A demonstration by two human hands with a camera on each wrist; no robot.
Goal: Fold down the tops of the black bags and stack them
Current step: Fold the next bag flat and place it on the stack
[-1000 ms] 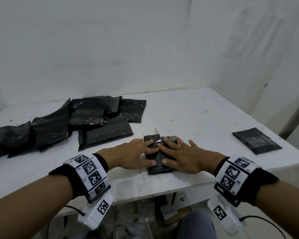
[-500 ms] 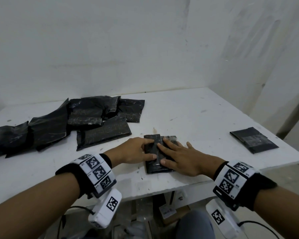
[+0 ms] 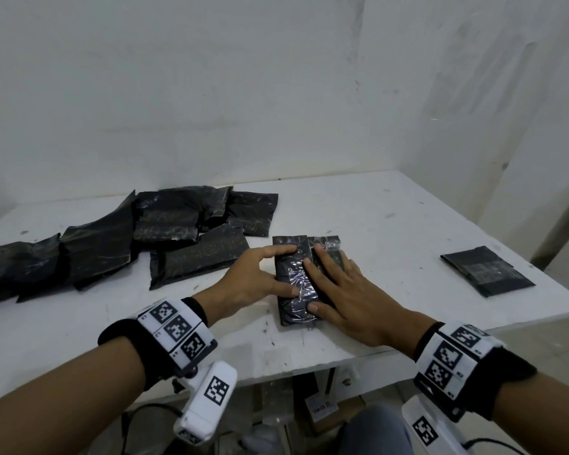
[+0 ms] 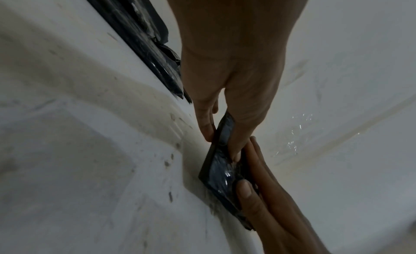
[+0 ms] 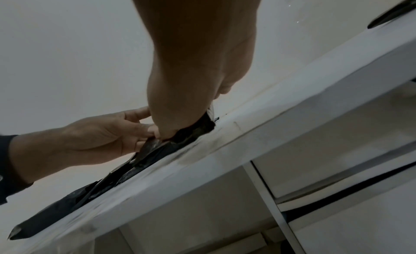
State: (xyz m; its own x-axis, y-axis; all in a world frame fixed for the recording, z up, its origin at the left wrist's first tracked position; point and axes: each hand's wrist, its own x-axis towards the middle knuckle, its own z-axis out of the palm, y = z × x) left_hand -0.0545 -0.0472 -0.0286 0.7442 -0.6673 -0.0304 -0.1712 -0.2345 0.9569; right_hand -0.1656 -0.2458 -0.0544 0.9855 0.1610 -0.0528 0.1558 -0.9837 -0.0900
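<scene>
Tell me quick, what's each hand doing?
Left hand: open, fingers pressing the black bag flat on the table.
Right hand: open, flat on the same bag.

on the worktop (image 3: 391,231), a pile of bags (image 3: 119,241) lies at the left, one bag (image 3: 293,287) sits in the middle near the front under both hands, and a folded bag (image 3: 486,274) lies well apart at the right.
</scene>
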